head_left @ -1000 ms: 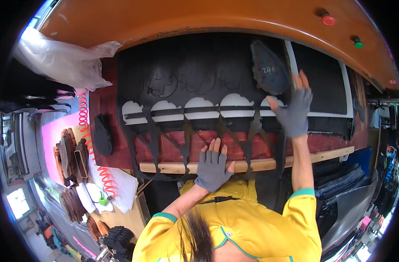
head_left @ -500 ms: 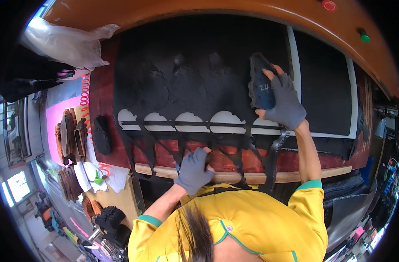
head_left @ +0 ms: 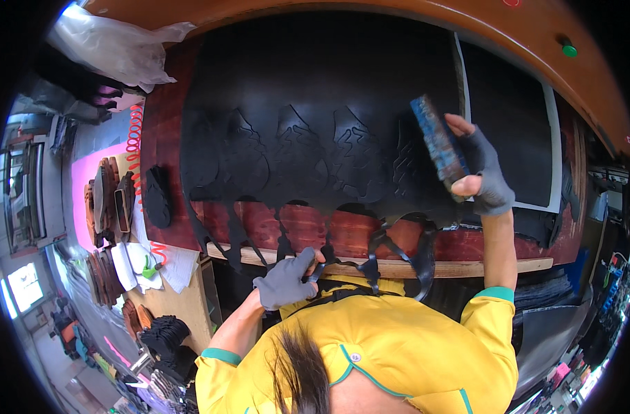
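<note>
A large black rubber sheet (head_left: 315, 62) lies on a dark red board (head_left: 308, 224). Sole-like cut outlines run across its middle, and its near edge is a web of cut-out strips. My left hand (head_left: 286, 284), in a grey fingerless glove, is closed on one of these strips by the wooden bar at the near edge. In my right hand (head_left: 493, 179), gloved alike, is a sole-shaped cutting die (head_left: 439, 145) with a worn blue, rusty side. The die is tipped on its side above the sheet's right part, gripped between thumb and fingers.
An orange machine beam (head_left: 398, 21) with a green button (head_left: 569, 50) crosses the far side. At left lie a black sole-shaped piece (head_left: 158, 196), a red coiled hose (head_left: 133, 134) and several more dies (head_left: 108, 196). A second black sheet (head_left: 512, 124) lies at right.
The sheet has slid toward me, and the white half-ovals in its gaps are gone, showing red board. My right hand has tilted the die up on its side. My left hand moved slightly nearer and left.
</note>
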Tool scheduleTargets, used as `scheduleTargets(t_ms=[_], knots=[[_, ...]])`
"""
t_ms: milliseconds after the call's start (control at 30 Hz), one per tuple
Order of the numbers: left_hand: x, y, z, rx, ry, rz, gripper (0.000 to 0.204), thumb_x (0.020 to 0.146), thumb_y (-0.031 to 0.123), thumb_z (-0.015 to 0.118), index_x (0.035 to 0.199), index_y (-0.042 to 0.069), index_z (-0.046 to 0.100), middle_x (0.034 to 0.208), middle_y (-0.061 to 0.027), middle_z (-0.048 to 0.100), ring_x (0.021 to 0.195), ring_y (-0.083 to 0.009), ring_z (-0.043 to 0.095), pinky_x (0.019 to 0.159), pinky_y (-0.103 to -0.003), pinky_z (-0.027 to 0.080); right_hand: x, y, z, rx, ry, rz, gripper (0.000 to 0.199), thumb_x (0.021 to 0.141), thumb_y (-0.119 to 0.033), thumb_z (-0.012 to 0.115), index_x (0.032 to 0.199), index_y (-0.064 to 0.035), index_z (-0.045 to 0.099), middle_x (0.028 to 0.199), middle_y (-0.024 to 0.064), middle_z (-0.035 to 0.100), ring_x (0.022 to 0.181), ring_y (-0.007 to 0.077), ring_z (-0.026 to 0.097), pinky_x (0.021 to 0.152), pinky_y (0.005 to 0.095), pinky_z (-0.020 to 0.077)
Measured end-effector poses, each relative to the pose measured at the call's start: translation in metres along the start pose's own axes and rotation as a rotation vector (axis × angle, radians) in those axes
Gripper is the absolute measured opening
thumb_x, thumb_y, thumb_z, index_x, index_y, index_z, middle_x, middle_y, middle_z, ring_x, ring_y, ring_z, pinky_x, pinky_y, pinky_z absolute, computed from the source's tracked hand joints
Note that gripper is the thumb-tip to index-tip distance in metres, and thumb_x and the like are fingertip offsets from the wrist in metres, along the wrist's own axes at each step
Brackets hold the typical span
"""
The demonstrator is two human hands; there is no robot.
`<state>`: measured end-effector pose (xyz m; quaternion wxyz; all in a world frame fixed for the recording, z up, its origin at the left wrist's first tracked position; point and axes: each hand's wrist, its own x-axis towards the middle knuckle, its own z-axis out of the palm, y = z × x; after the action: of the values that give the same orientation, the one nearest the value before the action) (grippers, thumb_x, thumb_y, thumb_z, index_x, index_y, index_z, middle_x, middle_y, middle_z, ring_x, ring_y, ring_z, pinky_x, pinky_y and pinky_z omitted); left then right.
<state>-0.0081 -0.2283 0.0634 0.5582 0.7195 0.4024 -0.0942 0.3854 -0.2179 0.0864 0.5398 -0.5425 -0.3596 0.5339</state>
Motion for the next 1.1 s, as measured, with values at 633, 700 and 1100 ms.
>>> scheduleTargets(t_ms=[633, 700, 1100], knots=[[-0.008, 0.008, 0.002, -0.066, 0.532, 0.175, 0.029, 0.086, 0.007, 0.064, 0.115, 0.006, 0.061, 0.111, -0.0108, 0.055, 0.094, -0.025, 0.059, 0.082, -0.036, 0.05, 0.14, 0.026, 0.059, -1.222, -0.082, -0.411, 0.102, 0.058, -0.034, 0.081, 0.149, -0.0158, 0.037, 0.155, 0.0142, 0.03, 0.136, 0.0387, 0.035, 0.114, 0.0499, 0.0299], [-0.001, -0.001, -0.008, -0.132, 0.847, 0.115, 0.031, 0.086, 0.001, 0.065, 0.117, 0.004, 0.06, 0.111, -0.006, 0.056, 0.092, -0.0135, 0.055, 0.08, -0.028, 0.048, 0.14, 0.027, 0.057, -1.171, -0.067, -0.447, 0.102, 0.058, -0.032, 0.081, 0.149, -0.0166, 0.038, 0.156, 0.0137, 0.029, 0.138, 0.0387, 0.034, 0.115, 0.0499, 0.0293], [0.034, -0.091, -0.092, -1.481, 1.339, 0.149, 0.031, 0.095, 0.01, 0.056, 0.124, 0.002, 0.055, 0.121, -0.011, 0.061, 0.108, -0.0212, 0.058, 0.091, -0.032, 0.046, 0.114, 0.014, 0.088, -1.218, 0.084, -0.813, 0.084, 0.069, -0.044, 0.082, 0.141, -0.0144, 0.049, 0.151, 0.0128, 0.038, 0.135, 0.0354, 0.04, 0.112, 0.0479, 0.0345]])
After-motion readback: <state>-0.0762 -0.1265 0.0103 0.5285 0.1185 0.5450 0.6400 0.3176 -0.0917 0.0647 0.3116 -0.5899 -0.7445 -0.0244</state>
